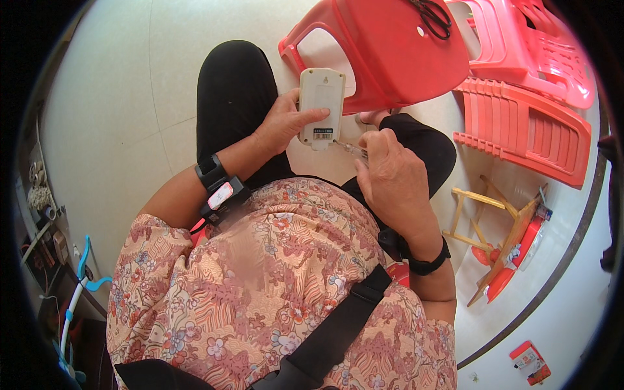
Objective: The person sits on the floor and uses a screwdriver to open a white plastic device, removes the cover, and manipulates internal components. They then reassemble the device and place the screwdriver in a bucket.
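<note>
My left hand grips a cream-coloured, flat plastic case by its left side, the thumb lying across its face. The back of the case is toward me, with corner screw holes, a small hanging slot at the top and a barcode label low down. In my right hand is a screwdriver with a clear handle, mostly covered by my curled fingers. Its shaft points at the lower right corner of the case; whether the tip sits in the screw hole is too small to tell.
A red plastic stool stands just beyond the case, with black-handled scissors on its seat. Pink-red plastic chairs are at the right, near a small wooden folding stool. A red and white packet lies at lower right.
</note>
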`<state>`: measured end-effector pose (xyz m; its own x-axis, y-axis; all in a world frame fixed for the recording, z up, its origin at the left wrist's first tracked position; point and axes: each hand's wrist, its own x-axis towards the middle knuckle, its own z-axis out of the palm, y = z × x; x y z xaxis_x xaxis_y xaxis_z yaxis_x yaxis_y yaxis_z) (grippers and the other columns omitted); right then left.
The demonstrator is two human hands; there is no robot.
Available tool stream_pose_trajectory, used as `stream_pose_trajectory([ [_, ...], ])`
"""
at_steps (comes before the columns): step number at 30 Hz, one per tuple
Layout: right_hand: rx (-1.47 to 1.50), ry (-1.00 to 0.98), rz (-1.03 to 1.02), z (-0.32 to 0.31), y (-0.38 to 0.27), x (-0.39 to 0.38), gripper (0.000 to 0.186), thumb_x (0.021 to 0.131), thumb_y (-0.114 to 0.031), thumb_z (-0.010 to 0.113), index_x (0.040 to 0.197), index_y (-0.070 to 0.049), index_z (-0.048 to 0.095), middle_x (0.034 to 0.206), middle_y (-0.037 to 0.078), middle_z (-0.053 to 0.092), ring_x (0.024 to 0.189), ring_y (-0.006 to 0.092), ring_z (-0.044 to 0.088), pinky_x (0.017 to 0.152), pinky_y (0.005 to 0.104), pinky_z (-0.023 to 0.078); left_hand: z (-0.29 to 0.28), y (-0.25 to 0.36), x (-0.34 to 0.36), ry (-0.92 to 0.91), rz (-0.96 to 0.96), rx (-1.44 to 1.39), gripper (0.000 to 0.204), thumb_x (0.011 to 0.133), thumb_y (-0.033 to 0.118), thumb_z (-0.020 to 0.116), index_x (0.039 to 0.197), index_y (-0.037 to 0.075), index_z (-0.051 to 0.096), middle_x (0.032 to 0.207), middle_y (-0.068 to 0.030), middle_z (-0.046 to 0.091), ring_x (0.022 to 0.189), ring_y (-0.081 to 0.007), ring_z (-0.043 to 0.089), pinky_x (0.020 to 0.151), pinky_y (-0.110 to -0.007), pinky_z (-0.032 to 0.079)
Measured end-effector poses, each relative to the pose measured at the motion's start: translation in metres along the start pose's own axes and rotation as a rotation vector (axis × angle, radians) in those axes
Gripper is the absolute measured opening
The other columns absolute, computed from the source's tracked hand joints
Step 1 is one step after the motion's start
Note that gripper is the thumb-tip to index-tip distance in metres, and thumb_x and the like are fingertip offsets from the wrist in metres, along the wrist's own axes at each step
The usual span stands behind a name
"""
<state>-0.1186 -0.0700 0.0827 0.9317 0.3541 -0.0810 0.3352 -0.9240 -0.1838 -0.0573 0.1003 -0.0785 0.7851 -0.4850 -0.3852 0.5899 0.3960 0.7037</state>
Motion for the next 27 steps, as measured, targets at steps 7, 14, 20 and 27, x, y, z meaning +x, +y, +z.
stream_pose_trajectory([
  [7,-0.103,-0.144,0.106,0.003,-0.001,-0.002,0.031,0.083,-0.025,0.072,0.088,-0.005,0.050,0.077,0.012,0.056,0.061,0.0297,0.061,0.054,0.0374,0.047,-0.001,0.000,0.001,-0.007,0.006,-0.004,0.048,0.083,0.012,0.076,0.123,-0.003,0.054,0.109,-0.0111,0.067,0.095,-0.0183,0.068,0.082,-0.034,0.056],
  [14,-0.031,-0.029,0.045,0.002,0.001,-0.002,0.036,0.084,-0.034,0.072,0.082,-0.006,0.050,0.071,0.012,0.056,0.056,0.0284,0.061,0.048,0.0361,0.045,-0.002,-0.001,0.000,-0.014,-0.009,0.022,0.047,0.086,0.014,0.073,0.126,-0.001,0.053,0.111,-0.0094,0.067,0.097,-0.0161,0.067,0.084,-0.032,0.055],
  [20,-0.089,-0.082,0.078,0.005,0.002,-0.002,0.032,0.086,-0.031,0.069,0.083,-0.006,0.050,0.066,0.012,0.058,0.057,0.0288,0.062,0.050,0.0390,0.047,-0.002,-0.002,0.003,0.001,0.014,-0.019,0.047,0.083,0.012,0.076,0.121,-0.004,0.054,0.106,-0.0109,0.067,0.093,-0.0180,0.068,0.080,-0.033,0.057],
  [27,0.218,0.011,0.159,-0.019,0.001,-0.001,0.022,0.088,-0.022,0.067,0.084,-0.006,0.052,0.071,0.013,0.059,0.059,0.0345,0.060,0.053,0.0408,0.046,-0.002,-0.003,0.005,0.015,0.001,-0.009,0.043,0.084,0.013,0.075,0.119,-0.002,0.056,0.105,-0.0111,0.067,0.089,-0.0189,0.069,0.076,-0.032,0.058],
])
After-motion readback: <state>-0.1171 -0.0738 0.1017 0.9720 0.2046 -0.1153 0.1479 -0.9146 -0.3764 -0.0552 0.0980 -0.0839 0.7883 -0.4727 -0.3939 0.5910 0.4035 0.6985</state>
